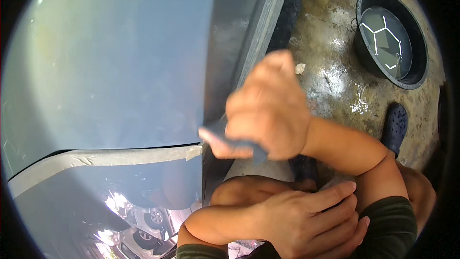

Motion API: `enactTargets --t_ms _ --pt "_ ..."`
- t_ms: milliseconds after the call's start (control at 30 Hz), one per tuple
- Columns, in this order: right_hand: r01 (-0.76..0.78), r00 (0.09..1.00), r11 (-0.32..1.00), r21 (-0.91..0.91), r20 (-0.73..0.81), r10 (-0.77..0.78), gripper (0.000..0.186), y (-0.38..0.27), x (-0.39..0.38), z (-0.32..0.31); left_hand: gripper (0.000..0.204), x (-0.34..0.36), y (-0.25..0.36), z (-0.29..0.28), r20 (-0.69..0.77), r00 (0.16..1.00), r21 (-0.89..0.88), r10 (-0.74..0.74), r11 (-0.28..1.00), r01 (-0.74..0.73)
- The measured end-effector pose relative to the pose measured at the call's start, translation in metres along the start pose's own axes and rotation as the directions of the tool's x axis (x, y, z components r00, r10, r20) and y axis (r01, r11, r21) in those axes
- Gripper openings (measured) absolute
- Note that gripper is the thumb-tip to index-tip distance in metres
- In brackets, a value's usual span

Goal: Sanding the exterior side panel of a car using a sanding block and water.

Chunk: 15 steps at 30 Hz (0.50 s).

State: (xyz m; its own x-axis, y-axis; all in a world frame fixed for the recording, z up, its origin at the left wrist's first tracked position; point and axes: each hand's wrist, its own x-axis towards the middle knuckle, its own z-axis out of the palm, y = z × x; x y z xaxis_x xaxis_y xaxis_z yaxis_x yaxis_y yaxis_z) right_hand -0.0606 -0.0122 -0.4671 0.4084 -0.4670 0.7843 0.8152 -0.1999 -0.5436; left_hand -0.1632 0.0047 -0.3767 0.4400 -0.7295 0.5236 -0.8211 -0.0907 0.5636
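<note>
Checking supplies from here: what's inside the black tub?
Liquid is visible in the black tub, with bright white lines, probably reflections, across its surface. Murk and surface glare hide the bottom, so anything lying there can't be made out.

Smooth matt upper panel (124, 67), glossy lower panel (129, 182), papery tape (120, 157)

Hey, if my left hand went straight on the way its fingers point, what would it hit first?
Your left hand points rightward, so it would probably meet the dark green sleeve on your right arm first, though depth is hard to judge here.
</note>
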Motion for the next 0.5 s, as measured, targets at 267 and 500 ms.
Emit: enactTargets --t_ms 267,500 --pt "0.125 0.976 0.991 0.038 0.175 -0.129 0.022 -0.007 -0.016 -0.007 0.016 0.0 -0.002 -0.001 0.012 1.0 -0.011 0.007 1.0 -0.007" --pt "0.001 0.988 1.0 0.029 0.153 -0.005 0.034 -0.011 -0.012 -0.006 0.016 0.0 -0.001 0.0 0.022 1.0 -0.019 0.002 1.0 -0.001"
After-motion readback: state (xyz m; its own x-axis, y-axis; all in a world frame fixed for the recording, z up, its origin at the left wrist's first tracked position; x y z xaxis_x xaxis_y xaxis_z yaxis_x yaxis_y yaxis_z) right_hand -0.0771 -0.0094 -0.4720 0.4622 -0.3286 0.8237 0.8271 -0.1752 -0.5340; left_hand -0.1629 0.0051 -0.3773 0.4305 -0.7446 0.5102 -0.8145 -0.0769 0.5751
